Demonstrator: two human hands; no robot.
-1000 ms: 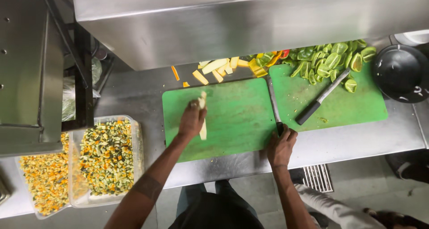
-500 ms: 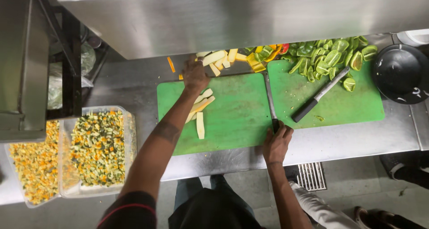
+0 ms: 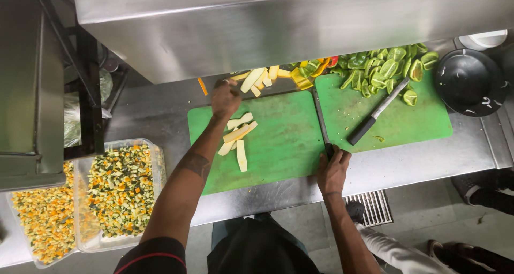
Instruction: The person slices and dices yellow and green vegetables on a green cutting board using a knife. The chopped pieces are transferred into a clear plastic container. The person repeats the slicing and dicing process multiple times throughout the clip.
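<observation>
While the right hand (image 3: 333,169) keeps its closed grip on the handle of the long knife (image 3: 320,119) lying between the two green boards, the left hand (image 3: 225,98) has moved from the strips on the left cutting board (image 3: 278,145) up to its far edge. Its fingers are curled near the pale squash strips (image 3: 256,79) piled there; whether they hold one cannot be told. Four cut strips (image 3: 238,137) now lie on the board, so more pieces are being gathered.
</observation>
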